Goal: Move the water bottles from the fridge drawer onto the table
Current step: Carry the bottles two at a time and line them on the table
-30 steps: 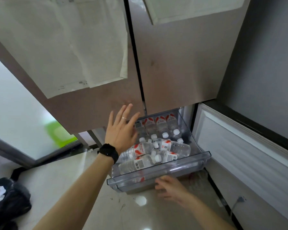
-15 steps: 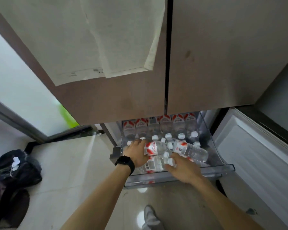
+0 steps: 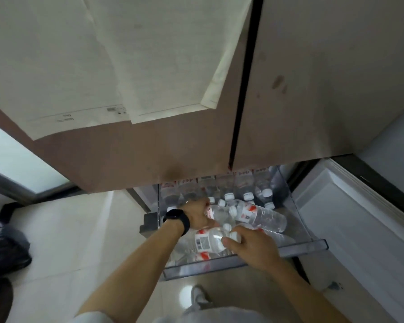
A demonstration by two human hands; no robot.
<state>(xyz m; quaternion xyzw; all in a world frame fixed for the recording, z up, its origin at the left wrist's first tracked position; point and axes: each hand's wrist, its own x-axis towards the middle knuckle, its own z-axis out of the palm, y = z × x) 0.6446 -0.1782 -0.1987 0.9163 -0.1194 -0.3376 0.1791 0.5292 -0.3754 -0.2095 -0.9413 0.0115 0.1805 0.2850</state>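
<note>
Fridge drawer (image 3: 313, 246) out: left hand (image 3: 196, 216) grips far bottle (image 3: 221, 214), right hand (image 3: 252, 249) clamps near bottle (image 3: 208, 240) at its neck, both lying crosswise.

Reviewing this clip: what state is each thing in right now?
Fridge drawer, pulled open.
Upper fridge doors, closed.
Left hand, grips a lying bottle.
Right hand, grips a second bottle near its cap.
Loose bottle, lying on its side, capped.
Back-row bottles, capped, in the drawer.
</note>
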